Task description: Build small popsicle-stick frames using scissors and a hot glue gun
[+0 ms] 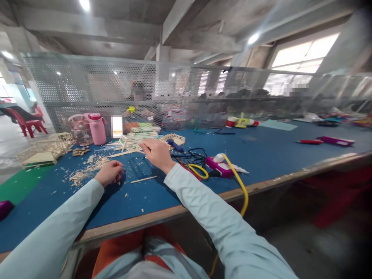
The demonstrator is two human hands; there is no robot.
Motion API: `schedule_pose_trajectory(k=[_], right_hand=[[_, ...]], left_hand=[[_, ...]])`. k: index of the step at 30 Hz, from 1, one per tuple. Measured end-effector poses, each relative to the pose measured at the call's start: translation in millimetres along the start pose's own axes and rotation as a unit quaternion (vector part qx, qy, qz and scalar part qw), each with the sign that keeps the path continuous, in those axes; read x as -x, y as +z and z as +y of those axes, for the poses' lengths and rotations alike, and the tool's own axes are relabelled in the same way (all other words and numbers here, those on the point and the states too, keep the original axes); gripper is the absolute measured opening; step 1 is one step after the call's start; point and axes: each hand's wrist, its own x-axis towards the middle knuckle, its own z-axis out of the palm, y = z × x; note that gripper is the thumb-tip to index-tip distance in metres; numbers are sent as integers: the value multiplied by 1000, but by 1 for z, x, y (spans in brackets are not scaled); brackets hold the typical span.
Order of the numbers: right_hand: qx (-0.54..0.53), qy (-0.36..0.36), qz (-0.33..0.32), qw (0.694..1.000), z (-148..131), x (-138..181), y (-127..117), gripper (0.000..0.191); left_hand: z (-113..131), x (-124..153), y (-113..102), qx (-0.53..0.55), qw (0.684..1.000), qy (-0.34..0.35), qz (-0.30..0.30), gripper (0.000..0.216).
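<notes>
My left hand [109, 173] rests low over the blue tabletop with its fingers curled closed. Whether anything is inside them is hidden. Beside it lies a heap of wood scraps and shavings [84, 170]. My right hand [158, 154] is further forward, its fingers pinched together at the near side of a pile of thin wooden sticks [124, 145]. What the pinch holds, if anything, I cannot make out. A single wooden stick [143, 179] lies on the table between and below my hands. Just past my right hand is a small wooden frame [176, 138].
Assembled wooden frames [40, 153], a pink bottle [97, 130] and a clear jug [80, 130] stand at the left. Right of my right hand are black cables [197, 155], a purple tool [222, 167] and a yellow hose [238, 182] over the edge. Perforated metal screen [101, 85] behind.
</notes>
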Motion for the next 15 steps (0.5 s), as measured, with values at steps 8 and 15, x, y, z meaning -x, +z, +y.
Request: schedule_pose_trajectory(k=[8, 15], right_hand=[[61, -22, -236, 970, 31, 18, 28, 29], [3, 180, -94, 979, 49, 11, -10, 41]], left_hand=[[-8, -11, -25, -331, 932, 107, 98, 16], [-10, -12, -30, -369, 908, 163, 109, 29]])
